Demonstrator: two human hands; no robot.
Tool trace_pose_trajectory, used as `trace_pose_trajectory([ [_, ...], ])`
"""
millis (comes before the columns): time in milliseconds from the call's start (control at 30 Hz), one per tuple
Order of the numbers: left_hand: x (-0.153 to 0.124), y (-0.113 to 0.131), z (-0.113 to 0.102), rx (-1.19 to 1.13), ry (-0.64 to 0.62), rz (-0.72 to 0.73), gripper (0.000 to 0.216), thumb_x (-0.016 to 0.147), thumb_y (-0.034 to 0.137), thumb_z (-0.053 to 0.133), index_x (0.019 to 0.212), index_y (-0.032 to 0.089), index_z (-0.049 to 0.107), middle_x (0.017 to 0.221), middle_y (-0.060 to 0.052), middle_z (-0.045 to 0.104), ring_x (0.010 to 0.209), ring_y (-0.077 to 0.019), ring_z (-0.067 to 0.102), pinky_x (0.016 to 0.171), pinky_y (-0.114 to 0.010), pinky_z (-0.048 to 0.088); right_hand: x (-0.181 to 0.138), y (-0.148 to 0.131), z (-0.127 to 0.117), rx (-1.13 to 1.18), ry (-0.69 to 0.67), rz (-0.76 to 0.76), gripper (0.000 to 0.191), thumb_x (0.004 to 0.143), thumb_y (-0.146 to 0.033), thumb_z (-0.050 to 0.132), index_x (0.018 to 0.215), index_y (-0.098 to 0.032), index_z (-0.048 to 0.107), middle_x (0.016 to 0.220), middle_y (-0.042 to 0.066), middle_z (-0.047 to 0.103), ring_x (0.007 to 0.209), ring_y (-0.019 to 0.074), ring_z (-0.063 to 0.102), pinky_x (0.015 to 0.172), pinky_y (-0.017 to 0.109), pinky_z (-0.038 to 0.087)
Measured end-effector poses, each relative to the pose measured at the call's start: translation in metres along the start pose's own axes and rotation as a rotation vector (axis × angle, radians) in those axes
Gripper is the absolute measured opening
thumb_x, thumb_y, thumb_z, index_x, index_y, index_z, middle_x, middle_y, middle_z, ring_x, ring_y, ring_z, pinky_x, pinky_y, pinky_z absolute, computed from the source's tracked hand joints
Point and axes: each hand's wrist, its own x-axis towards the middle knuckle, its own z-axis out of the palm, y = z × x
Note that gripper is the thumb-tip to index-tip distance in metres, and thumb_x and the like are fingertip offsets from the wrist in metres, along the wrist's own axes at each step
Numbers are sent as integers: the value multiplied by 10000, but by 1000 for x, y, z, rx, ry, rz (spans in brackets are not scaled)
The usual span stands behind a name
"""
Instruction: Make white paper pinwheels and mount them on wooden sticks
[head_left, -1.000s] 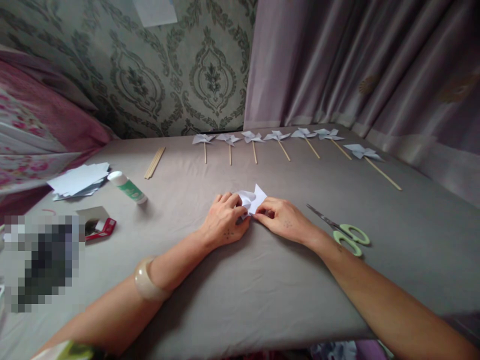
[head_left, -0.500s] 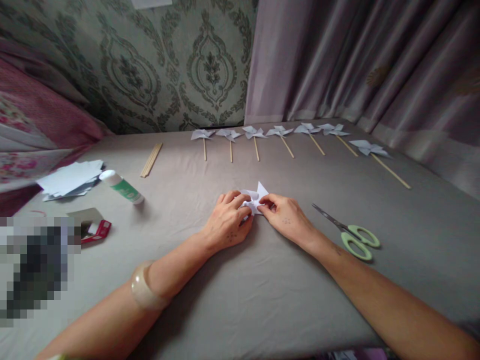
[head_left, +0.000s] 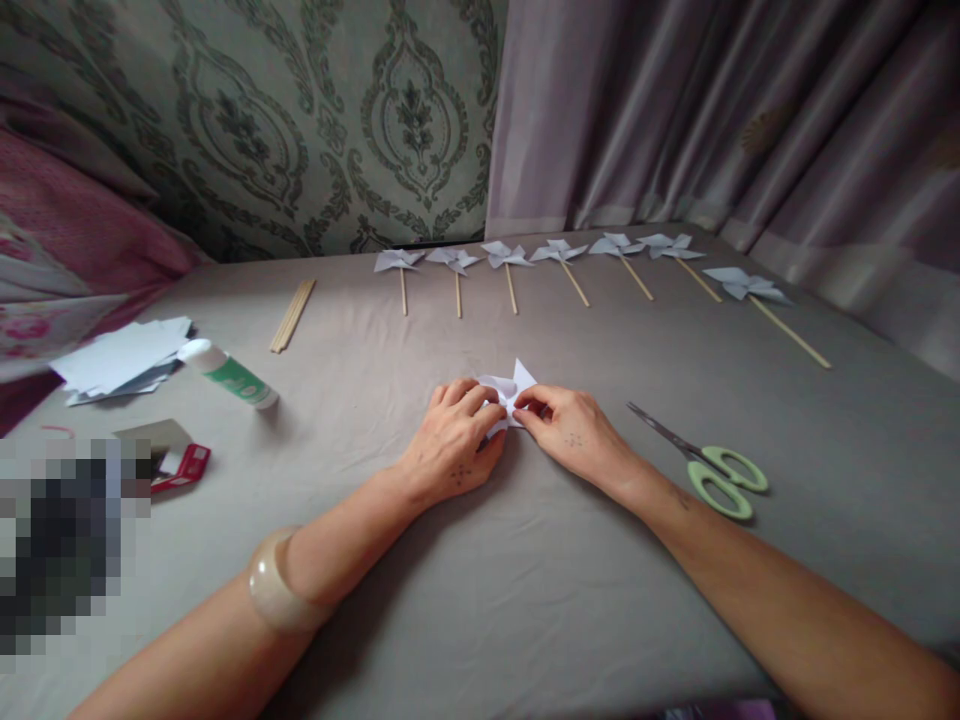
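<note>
A small white folded paper piece (head_left: 514, 388) lies on the grey cloth-covered table (head_left: 480, 560) in the middle. My left hand (head_left: 454, 440) presses on its left side with fingers curled over it. My right hand (head_left: 568, 433) pinches its right edge between thumb and fingers. Both hands meet over the paper, and most of it is hidden under them; only one pointed flap sticks out at the back.
Several finished paper pinwheels on wooden sticks (head_left: 555, 262) lie in a row at the back. Green-handled scissors (head_left: 709, 470) lie to the right. At the left are a glue stick (head_left: 229, 374), spare wooden sticks (head_left: 292, 314), a stack of paper squares (head_left: 120, 357) and a small red item (head_left: 180, 464).
The fingers have shifted a little on the paper, drawing its flaps toward the centre. The view has tilted slightly; both hands stay at the same spot.
</note>
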Motion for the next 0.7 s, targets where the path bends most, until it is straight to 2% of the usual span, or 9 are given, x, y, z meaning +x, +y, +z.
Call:
trace_pose_trajectory([
  [133,-1,-1,1,-3,3,19,266,870,208,520,1091,230,667,1143,-86,628,1054,-256,494,877,-431,405,1,-1,-1,-3,-16,12,154,846,-239,601,936,-202,720,834,46,741,763,183,672,711,282,467],
  [700,-1,0,2,1,-6,19,276,877,210,517,1082,238,700,1165,-108,601,1078,-271,475,889,-453,411,1,-2,-1,-54,-24,5,188,848,-228,561,941,-201,722,858,60,741,783,201,676,712,298,471],
])
